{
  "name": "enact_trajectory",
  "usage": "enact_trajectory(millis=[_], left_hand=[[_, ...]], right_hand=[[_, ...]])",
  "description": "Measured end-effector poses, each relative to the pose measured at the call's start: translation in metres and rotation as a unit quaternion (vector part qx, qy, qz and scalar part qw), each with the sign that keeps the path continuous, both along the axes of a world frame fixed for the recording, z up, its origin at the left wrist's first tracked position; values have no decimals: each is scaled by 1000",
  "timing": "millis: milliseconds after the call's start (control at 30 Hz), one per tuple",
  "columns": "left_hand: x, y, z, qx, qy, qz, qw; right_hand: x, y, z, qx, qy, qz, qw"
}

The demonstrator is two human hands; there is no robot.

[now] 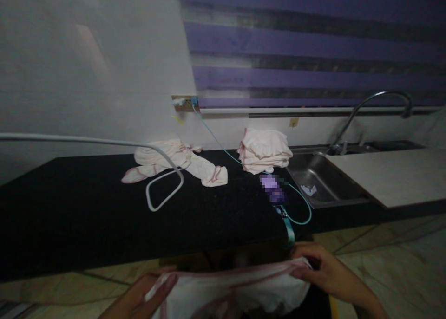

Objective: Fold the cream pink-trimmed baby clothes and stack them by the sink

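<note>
Stretched between my two hands is a white cloth garment with pink trim (195,291), low in front of the counter. My left hand (148,291) pinches its left end, and my right hand (318,268) grips the top right corner. The pink edge runs nearly level from hand to hand; the lower part is cut off by the frame. Beyond, on the counter, lies a loose heap of similar white cloths with pink edging (163,156). Right of that heap stands a neat folded stack of the same kind of cloths (265,149).
On the black counter (104,226) lies a phone (272,189) with a teal charging cable (310,212) running to a wall socket (184,102). A white looped cable (163,152) crosses at left. At right are a steel sink (324,182), a faucet (379,96) and a pale board (386,175).
</note>
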State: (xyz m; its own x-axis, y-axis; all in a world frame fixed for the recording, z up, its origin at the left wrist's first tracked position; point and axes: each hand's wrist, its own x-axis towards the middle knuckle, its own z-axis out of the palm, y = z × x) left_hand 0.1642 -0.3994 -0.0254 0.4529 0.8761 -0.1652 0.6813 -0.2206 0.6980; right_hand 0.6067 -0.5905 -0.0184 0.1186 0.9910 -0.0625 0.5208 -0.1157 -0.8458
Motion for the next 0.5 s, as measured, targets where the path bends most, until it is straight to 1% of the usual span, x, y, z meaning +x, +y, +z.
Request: enact_trajectory(millis=[67, 133, 233, 300, 333, 400, 433, 500], left_hand=[[8, 7, 8, 43, -32, 16, 998], [15, 12, 13, 66, -56, 22, 996], [22, 16, 14, 59, -66, 22, 996], [21, 20, 11, 47, -55, 43, 996], [19, 23, 10, 38, -44, 65, 996], [11, 28, 7, 13, -28, 108, 994], [5, 31, 6, 2, -30, 112, 993], [-9, 33, 5, 8, -45, 82, 996]], right_hand=[[-1, 7, 2, 35, 13, -11, 999], [-3, 15, 2, 52, 16, -26, 998], [-7, 24, 0, 69, 10, -73, 995], [-10, 27, -1, 74, 6, -87, 993], [-10, 27, 0, 66, 1, -81, 995], [-10, 24, 4, 27, -18, -38, 999], [-9, 22, 8, -4, -30, -7, 1000], [-6, 18, 19, -66, -57, 55, 995]])
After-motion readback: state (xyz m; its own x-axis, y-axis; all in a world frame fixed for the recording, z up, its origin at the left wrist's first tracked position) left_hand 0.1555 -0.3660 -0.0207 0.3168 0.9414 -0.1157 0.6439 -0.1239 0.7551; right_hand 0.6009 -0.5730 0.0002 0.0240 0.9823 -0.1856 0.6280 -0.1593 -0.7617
